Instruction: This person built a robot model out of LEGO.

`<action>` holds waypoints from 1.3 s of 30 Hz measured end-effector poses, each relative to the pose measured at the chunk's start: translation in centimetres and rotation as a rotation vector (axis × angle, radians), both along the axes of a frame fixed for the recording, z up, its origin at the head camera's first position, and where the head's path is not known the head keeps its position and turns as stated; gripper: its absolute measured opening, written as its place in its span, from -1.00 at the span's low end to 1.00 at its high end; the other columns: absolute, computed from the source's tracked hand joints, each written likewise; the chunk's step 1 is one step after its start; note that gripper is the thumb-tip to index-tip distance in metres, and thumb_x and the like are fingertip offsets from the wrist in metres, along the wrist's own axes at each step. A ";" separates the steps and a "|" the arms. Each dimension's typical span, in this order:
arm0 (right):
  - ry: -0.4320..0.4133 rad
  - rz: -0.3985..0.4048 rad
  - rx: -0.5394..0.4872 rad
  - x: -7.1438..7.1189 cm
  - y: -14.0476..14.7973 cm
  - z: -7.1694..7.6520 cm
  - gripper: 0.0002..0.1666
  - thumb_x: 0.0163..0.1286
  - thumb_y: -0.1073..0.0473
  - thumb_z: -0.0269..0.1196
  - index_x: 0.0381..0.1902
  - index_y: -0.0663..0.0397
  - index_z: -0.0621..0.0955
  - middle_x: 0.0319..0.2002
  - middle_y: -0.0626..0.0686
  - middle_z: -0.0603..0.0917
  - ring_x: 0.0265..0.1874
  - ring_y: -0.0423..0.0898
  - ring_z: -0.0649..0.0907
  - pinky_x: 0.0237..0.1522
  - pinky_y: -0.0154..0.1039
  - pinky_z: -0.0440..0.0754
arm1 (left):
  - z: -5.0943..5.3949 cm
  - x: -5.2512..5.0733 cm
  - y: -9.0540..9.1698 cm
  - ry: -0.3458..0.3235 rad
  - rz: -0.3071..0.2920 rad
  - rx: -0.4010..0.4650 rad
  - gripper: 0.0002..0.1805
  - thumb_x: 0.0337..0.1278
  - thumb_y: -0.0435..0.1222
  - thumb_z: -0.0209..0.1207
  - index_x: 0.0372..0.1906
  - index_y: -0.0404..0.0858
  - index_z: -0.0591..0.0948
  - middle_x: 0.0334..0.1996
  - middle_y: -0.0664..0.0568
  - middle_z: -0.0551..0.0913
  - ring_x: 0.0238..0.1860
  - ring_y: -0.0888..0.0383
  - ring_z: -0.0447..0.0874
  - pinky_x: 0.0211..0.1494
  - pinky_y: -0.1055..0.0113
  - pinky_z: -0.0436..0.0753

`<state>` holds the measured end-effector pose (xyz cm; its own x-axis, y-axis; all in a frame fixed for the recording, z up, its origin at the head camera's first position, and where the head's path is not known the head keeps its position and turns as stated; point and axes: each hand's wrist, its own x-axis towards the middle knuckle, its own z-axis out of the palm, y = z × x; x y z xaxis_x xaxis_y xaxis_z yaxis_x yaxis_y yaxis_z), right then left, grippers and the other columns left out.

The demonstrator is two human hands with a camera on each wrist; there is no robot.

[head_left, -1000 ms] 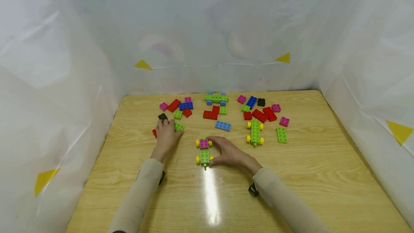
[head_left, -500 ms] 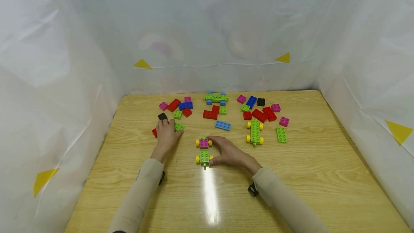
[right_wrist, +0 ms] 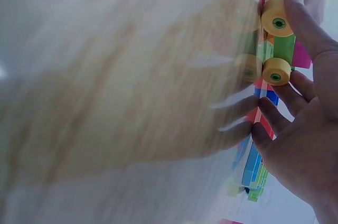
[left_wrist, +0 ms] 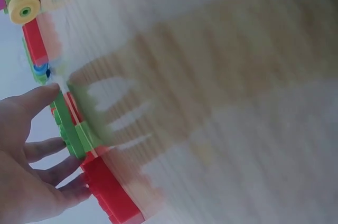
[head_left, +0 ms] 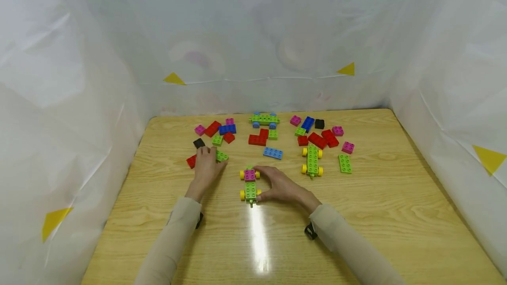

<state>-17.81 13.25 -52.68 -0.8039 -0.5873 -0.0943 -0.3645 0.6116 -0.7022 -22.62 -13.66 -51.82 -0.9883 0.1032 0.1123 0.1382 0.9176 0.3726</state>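
In the head view my left hand [head_left: 205,169] pinches a green building brick [head_left: 222,156] just above the table. The left wrist view shows the thumb at one end of this brick and fingers at the other. A red brick [left_wrist: 112,188] lies by those fingertips. My right hand [head_left: 281,186] holds the right side of a green toy car base [head_left: 251,191] with yellow wheels, thumb near the rear wheel and fingers near the front one. A pink brick [head_left: 250,175] sits on the front of that base. Part of the red brick is hidden by my left hand.
A second green car base [head_left: 312,161] with yellow wheels stands to the right. Farther back is a green base [head_left: 265,119] with blue wheels. Between them lies a light blue brick [head_left: 273,153]. A black brick [head_left: 199,143] and several coloured bricks are scattered across the table's rear.
My left hand has shifted slightly right with the green brick, uncovering more of the red brick beside it. My right hand and the car base have stayed in place.
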 end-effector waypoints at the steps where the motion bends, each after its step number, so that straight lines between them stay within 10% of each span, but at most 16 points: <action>1: -0.002 -0.001 0.001 0.0 0.0 0.0 0.15 0.00 -0.26 0.47 0.48 -0.19 0.19 0.43 -0.04 0.24 0.41 -0.04 0.20 0.39 -0.02 0.12 | 0.1 0.1 0.0 -0.007 -0.006 0.009 -0.32 0.11 -0.06 0.33 0.17 -0.46 0.46 -0.02 -0.30 0.44 0.08 -0.18 0.30 0.14 0.03 0.40; 39: -0.009 -0.012 0.009 0.0 -0.1 0.2 0.17 -0.02 -0.26 0.47 0.48 -0.16 0.19 0.43 -0.03 0.25 0.40 -0.04 0.22 0.38 -0.04 0.15 | 1.6 2.5 3.1 -0.065 -0.153 0.249 -0.28 0.09 -0.09 0.35 0.28 -0.35 0.41 0.09 -0.16 0.37 0.11 -0.06 0.32 0.13 0.09 0.48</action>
